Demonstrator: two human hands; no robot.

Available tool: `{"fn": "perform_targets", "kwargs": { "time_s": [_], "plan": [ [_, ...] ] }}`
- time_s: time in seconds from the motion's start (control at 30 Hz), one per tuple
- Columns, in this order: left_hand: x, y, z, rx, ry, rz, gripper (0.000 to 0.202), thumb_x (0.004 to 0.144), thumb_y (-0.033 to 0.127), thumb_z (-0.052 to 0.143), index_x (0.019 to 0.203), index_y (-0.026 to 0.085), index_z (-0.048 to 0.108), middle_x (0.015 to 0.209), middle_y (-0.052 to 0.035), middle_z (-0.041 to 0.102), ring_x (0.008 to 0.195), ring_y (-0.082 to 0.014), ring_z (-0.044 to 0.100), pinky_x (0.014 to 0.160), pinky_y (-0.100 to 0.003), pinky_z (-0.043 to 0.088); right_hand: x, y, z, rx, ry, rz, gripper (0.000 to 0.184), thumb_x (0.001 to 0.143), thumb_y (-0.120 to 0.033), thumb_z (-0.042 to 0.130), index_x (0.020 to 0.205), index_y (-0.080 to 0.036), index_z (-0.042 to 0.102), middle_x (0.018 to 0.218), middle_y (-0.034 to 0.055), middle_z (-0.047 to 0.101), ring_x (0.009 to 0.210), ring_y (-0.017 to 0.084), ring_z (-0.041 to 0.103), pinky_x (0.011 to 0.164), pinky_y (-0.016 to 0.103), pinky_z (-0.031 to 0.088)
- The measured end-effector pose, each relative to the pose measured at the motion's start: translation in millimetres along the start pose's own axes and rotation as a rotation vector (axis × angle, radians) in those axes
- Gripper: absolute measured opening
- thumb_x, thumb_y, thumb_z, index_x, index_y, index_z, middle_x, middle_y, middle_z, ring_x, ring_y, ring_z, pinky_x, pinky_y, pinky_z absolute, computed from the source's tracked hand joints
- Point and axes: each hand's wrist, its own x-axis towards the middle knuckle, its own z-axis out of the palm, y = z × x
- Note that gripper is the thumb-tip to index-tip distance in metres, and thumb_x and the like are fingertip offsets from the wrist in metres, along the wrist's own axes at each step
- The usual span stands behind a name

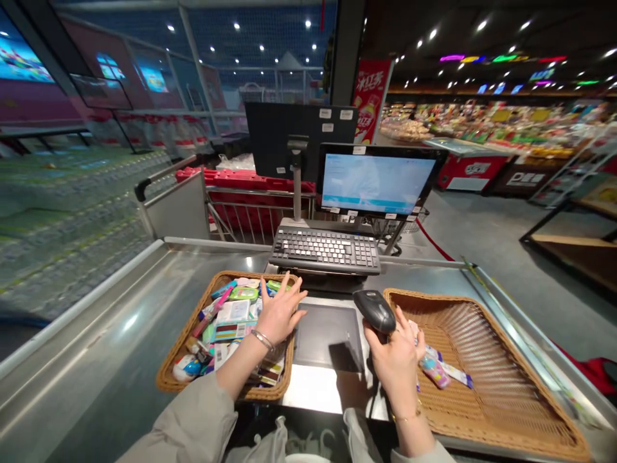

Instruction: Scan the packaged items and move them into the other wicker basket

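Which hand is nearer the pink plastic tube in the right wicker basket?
Right hand: just beside the pink plastic tube; left hand: farther off, over the other wicker basket.

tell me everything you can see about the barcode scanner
The handheld barcode scanner is dark grey to black, with a smooth, glossy, plastic-looking body and a rounded head. The right hand grips it, tilted, with the head angled forward and to the left. It is between one wicker basket and another. No cord shows.
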Motion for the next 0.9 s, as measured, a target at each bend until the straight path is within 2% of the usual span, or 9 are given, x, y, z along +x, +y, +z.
{"fn": "perform_targets", "kwargs": {
  "time_s": [0.3, 0.5, 0.73, 0.9],
  "plan": [
    [-37, -36, -14.6, 0.066, -0.057, -0.149, 0.037, 0.088, 0.035, 0.059, 0.125, 0.031, 0.059, 0.145, -0.0064, 0.048, 0.142, -0.0345, 0.030, 0.106, -0.074, -0.016, -7, -31, 19, 0.084, -0.163, -0.072, 0.029, 0.080, -0.045, 0.055, 0.086, -0.022, 0.071, 0.107, 0.0090, 0.072, 0.131, 0.029, 0.045, 0.113, 0.058, 0.008],
    [-63, -59, -22.0, 0.106, -0.047, -0.206, 0.037, 0.087, 0.033, 0.059, 0.123, 0.032, 0.061, 0.144, -0.0071, 0.050, 0.143, -0.0366, 0.027, 0.106, -0.074, -0.013, -12, -49, 28, 0.096, -0.236, -0.135, 0.027, 0.082, -0.042, 0.052, 0.086, -0.023, 0.069, 0.107, 0.0081, 0.071, 0.130, 0.030, 0.046, 0.112, 0.061, 0.008],
    [-89, -76, -32.1, 0.106, -0.127, -0.282, 0.038, 0.087, 0.037, 0.060, 0.126, 0.036, 0.059, 0.145, -0.0044, 0.049, 0.142, -0.0349, 0.030, 0.104, -0.075, -0.016, -16, -63, 35, 0.137, -0.345, -0.154, 0.022, 0.081, -0.040, 0.055, 0.086, -0.025, 0.069, 0.109, 0.0043, 0.071, 0.134, 0.029, 0.041, 0.112, 0.061, 0.006],
    [-103, -87, -37.3, 0.132, -0.141, -0.313, 0.038, 0.087, 0.036, 0.060, 0.125, 0.035, 0.059, 0.145, -0.0049, 0.048, 0.143, -0.0353, 0.029, 0.102, -0.076, -0.017, -20, -70, 43, 0.155, -0.368, -0.181, 0.022, 0.080, -0.040, 0.056, 0.088, -0.025, 0.070, 0.111, 0.0048, 0.071, 0.133, 0.031, 0.043, 0.111, 0.064, 0.006]
  ]
}}
